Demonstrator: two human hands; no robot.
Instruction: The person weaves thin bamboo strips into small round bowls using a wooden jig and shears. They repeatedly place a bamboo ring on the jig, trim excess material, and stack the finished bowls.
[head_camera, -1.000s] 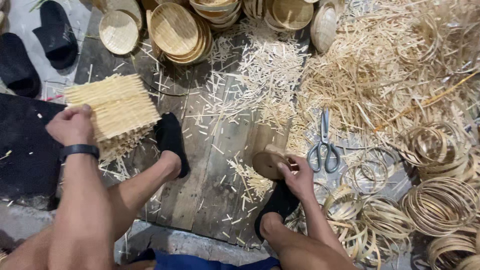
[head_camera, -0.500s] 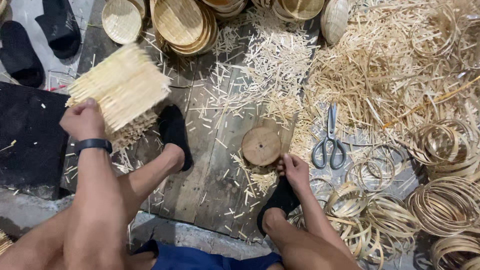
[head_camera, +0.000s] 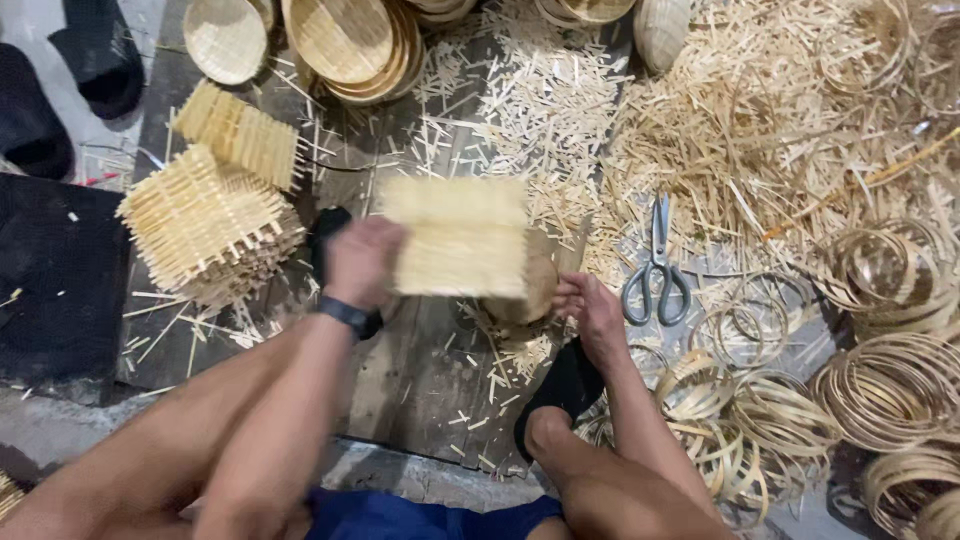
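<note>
The left hand (head_camera: 362, 262) pinches one edge of a woven bamboo mat (head_camera: 455, 238), blurry, in the middle of the frame. The right hand (head_camera: 592, 318) curls beside a round wooden block (head_camera: 532, 293) under the mat. At the top, finished round baskets (head_camera: 345, 38) are stacked. At the left, a pile of mats (head_camera: 205, 225) waits. Loose rings (head_camera: 895, 380) sit at the right, so much work looks left.

woven mat (head_camera: 455, 238) motion-blurred; hides most of round block (head_camera: 530, 295).
</note>
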